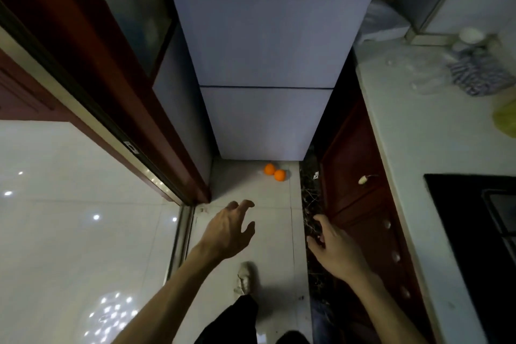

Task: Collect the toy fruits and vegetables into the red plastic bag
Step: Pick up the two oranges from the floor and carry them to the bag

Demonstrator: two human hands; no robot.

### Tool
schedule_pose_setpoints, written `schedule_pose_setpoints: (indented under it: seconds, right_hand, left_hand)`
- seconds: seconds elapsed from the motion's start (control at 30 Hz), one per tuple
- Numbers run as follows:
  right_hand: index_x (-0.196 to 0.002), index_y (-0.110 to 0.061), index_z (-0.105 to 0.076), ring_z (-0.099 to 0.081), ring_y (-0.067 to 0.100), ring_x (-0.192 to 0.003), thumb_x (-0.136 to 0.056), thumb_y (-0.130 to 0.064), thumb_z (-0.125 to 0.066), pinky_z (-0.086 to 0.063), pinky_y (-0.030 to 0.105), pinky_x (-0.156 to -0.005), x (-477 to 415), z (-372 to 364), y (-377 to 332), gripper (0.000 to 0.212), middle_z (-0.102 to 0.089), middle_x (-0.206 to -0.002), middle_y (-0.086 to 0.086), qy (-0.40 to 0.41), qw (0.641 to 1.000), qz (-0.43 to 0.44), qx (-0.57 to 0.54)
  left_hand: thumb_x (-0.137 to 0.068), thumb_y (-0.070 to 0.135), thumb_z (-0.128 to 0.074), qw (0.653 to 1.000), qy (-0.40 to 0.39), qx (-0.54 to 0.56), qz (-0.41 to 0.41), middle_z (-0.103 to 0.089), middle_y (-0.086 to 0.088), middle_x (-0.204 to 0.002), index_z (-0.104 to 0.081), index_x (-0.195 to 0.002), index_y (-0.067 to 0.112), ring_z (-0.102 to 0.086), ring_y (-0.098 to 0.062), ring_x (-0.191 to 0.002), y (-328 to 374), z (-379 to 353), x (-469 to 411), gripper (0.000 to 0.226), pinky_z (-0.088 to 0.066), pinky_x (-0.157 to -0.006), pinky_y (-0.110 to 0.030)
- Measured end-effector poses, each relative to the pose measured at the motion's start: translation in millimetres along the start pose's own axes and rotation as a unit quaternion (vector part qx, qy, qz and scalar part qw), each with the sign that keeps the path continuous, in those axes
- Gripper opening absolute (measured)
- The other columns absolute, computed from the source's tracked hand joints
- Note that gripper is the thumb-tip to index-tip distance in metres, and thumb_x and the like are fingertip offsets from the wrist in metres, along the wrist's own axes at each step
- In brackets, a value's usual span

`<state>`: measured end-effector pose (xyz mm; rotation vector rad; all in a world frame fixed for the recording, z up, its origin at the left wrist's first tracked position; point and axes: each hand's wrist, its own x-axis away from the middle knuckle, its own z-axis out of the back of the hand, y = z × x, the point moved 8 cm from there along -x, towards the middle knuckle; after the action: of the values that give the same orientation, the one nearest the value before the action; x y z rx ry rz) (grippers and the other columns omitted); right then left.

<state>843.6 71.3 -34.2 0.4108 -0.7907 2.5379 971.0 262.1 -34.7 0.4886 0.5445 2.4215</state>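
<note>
A: Clothing visible?
B: Black trousers (pixel 240 318), one scuffed off-white shoe (pixel 244 278). Trouser fabric plain, loose cut.
A: Arms?
B: Forearms (pixel 167 296) bare down to left grip (pixel 229 229) and right grip (pixel 335 248).

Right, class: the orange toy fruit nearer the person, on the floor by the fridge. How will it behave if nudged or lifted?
The nearer orange toy fruit looks round, and the floor is glossy, so a nudge would probably roll it. It appears to touch the other orange, which may shift too. Being a toy, probably light.
</note>
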Motion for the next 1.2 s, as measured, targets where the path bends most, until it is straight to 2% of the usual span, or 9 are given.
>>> schedule_pose_setpoints:
  seconds: [0.17, 0.33, 0.47, 0.57, 0.77, 0.93, 1.07, 1.2]
  right_hand:
    - [-0.139, -0.021, -0.035, -0.057, 0.025, -0.108, -0.093, -0.038, -0.051, -0.048, 0.037, -0.084, -49, -3, 9, 0.051, -0.061, -0.116, 0.007, -0.008, 0.998, -0.054, -0.014]
    - [-0.141, -0.020, -0.035, -0.057, 0.024, -0.113, -0.093, -0.040, -0.049, -0.044, 0.040, -0.094, -103, -14, 21, 0.053, -0.062, -0.121, 0.006, 0.006, 0.998, -0.059, -0.022]
    - [-0.141, -0.020, -0.032, -0.055, 0.020, -0.119, -0.093, -0.038, -0.050, -0.049, 0.034, -0.092, -160, -34, 48, 0.054, -0.057, -0.130, 0.004, 0.005, 0.998, -0.066, -0.017]
    - [-0.145, -0.020, -0.029, -0.057, 0.019, -0.117, -0.093, -0.042, -0.049, -0.050, 0.033, -0.094, -216, -58, 76, 0.059, -0.057, -0.130, 0.004, -0.001, 0.996, -0.083, -0.021]
    - [-0.144, -0.021, -0.033, -0.056, 0.023, -0.119, -0.091, -0.045, -0.050, -0.046, 0.037, -0.097, -347, -130, 138, 0.060, -0.058, -0.130, 0.005, -0.008, 0.994, -0.109, -0.023]
    - [-0.138, -0.019, -0.032, -0.058, 0.031, -0.111, -0.090, -0.041, -0.052, -0.050, 0.042, -0.088, -435, -208, 184, 0.057, -0.060, -0.122, 0.013, -0.035, 0.985, -0.143, -0.087]
    - [-0.139, -0.019, -0.027, -0.057, 0.032, -0.111, -0.092, -0.042, -0.050, -0.050, 0.040, -0.084, -498, -264, 202, 0.057, -0.057, -0.124, 0.013, -0.068, 0.985, -0.138, -0.082]
    - [-0.142, -0.020, -0.022, -0.055, 0.035, -0.111, -0.092, -0.042, -0.051, -0.045, 0.038, -0.079, -562, -316, 223, 0.062, -0.053, -0.124, 0.014, -0.080, 0.985, -0.140, -0.068]
  left_hand:
    - [-0.093, 0.041, -0.049, 0.995, -0.056, -0.062, -0.051, -0.058, -0.005, -0.116, -0.037, -0.138, 0.027, -0.062, -0.021, -0.091, -14, 2, -64, 0.049, -0.055, -0.077, -0.034]
    - [-0.093, 0.041, -0.049, 0.992, -0.097, -0.069, -0.052, -0.057, -0.004, -0.120, -0.036, -0.139, 0.027, -0.062, -0.022, -0.096, -30, -14, -128, 0.050, -0.055, -0.080, -0.037]
    - [-0.094, 0.040, -0.049, 0.988, -0.130, -0.074, -0.043, -0.057, -0.004, -0.121, -0.037, -0.140, 0.028, -0.062, -0.021, -0.099, -47, -44, -189, 0.049, -0.053, -0.081, -0.033]
    - [-0.093, 0.040, -0.050, 0.986, -0.143, -0.075, -0.027, -0.059, -0.002, -0.122, -0.041, -0.138, 0.031, -0.061, -0.019, -0.105, -68, -74, -240, 0.047, -0.052, -0.086, -0.033]
    - [-0.092, 0.041, -0.051, 0.984, -0.150, -0.097, 0.003, -0.061, -0.004, -0.118, -0.040, -0.139, 0.031, -0.061, -0.022, -0.104, -119, -162, -350, 0.049, -0.052, -0.084, -0.035]
    - [-0.091, 0.045, -0.050, 0.977, -0.172, -0.122, 0.021, -0.060, -0.008, -0.119, -0.035, -0.141, 0.031, -0.060, -0.028, -0.103, -171, -257, -431, 0.054, -0.054, -0.084, -0.042]
    - [-0.090, 0.047, -0.051, 0.964, -0.192, -0.182, 0.030, -0.058, -0.013, -0.125, -0.035, -0.141, 0.030, -0.058, -0.035, -0.109, -210, -332, -487, 0.056, -0.051, -0.085, -0.044]
    - [-0.089, 0.047, -0.053, 0.964, -0.199, -0.170, 0.043, -0.054, -0.015, -0.131, -0.031, -0.143, 0.032, -0.055, -0.039, -0.116, -254, -402, -537, 0.060, -0.046, -0.090, -0.046]
